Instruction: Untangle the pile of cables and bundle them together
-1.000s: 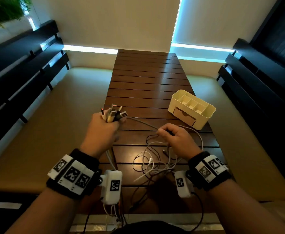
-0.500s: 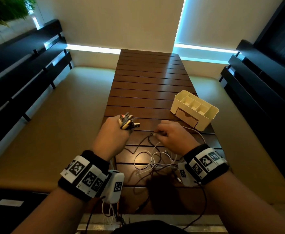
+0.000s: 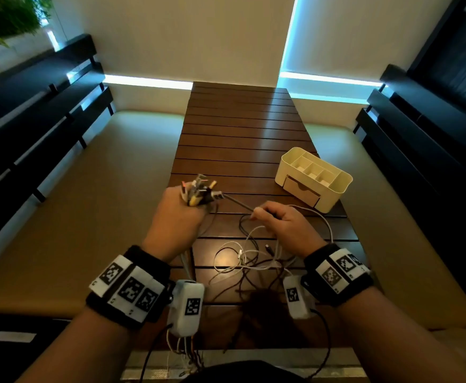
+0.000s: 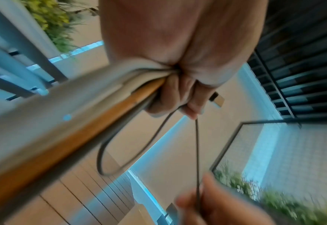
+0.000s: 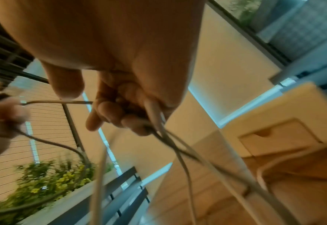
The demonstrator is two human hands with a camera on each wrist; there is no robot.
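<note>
A long brown wooden table (image 3: 237,128) with slats runs away toward the far wall. On its right side sits a cream box (image 3: 313,178) with small open parts on top and a little drawer in front. The box sits on the table, a little past the hands.

Near the front edge lies the pile of cables (image 3: 249,261) — white ones and dark ones, looped over each other in a loose mess between the two wrists.

The left hand (image 3: 176,217) is closed in a fist around a bunch of cable ends (image 3: 200,190). The plugs stick up out of the top of the fist, and the cords hang down below it.

One thin gray cable (image 3: 237,201) goes straight from that bunch to the right hand (image 3: 284,223). The right hand pinches it with curled fingers — and more cords run out from under its palm, down to the pile.
</note>
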